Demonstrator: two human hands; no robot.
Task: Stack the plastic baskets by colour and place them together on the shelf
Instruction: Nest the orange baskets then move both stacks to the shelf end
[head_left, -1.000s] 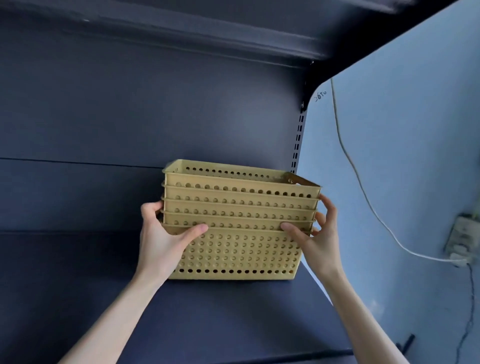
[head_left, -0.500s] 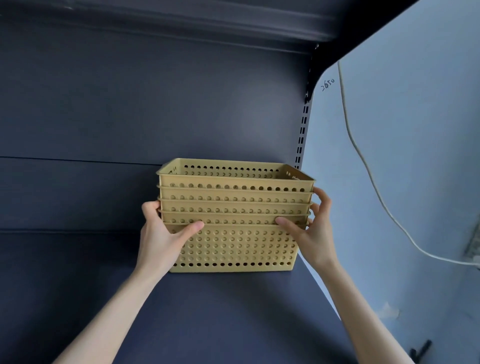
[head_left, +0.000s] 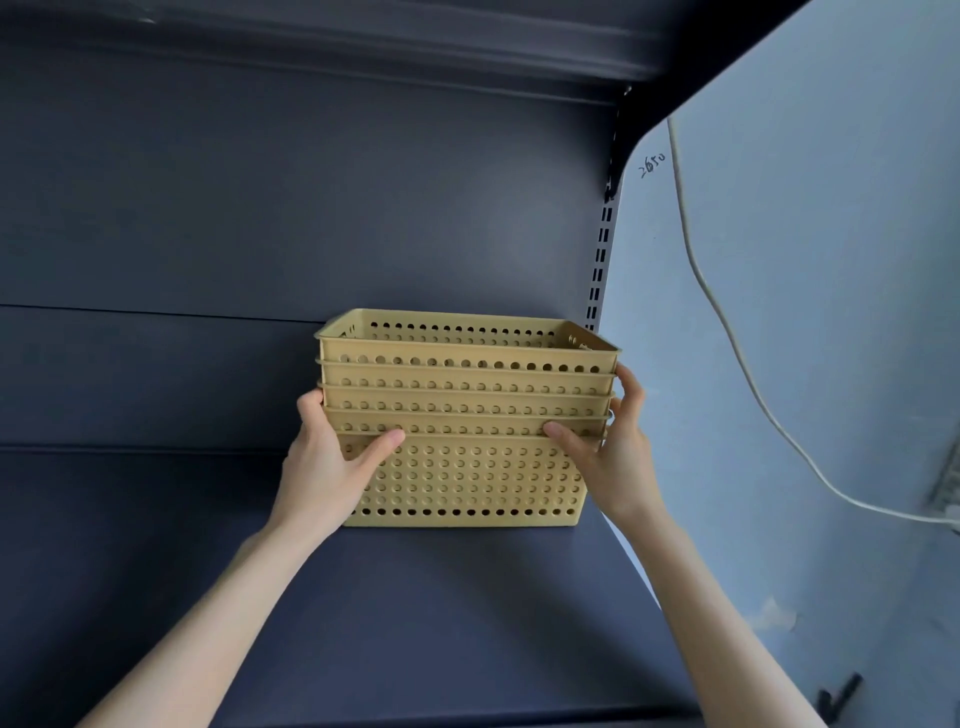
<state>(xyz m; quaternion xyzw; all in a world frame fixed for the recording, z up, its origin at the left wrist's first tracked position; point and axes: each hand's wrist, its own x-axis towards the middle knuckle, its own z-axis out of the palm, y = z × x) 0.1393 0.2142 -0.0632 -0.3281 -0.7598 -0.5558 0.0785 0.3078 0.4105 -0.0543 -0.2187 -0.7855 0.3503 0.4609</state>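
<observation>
The left hand (head_left: 332, 467) and right hand (head_left: 613, 457) clasp the ends of the nested yellow baskets (head_left: 462, 415) resting on the dark shelf (head_left: 415, 623) by its right edge; slide them back squarely, then release together.

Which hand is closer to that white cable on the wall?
The right hand, gripping the right end of the yellow basket stack, on the white cable's side. The left hand grips the far left end.

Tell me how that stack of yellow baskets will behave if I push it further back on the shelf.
The basket stack is perforated plastic, so probably light and should slide easily on the smooth shelf. Nested, it looks stiff. Its wide, flat base makes tipping unlikely.
</observation>
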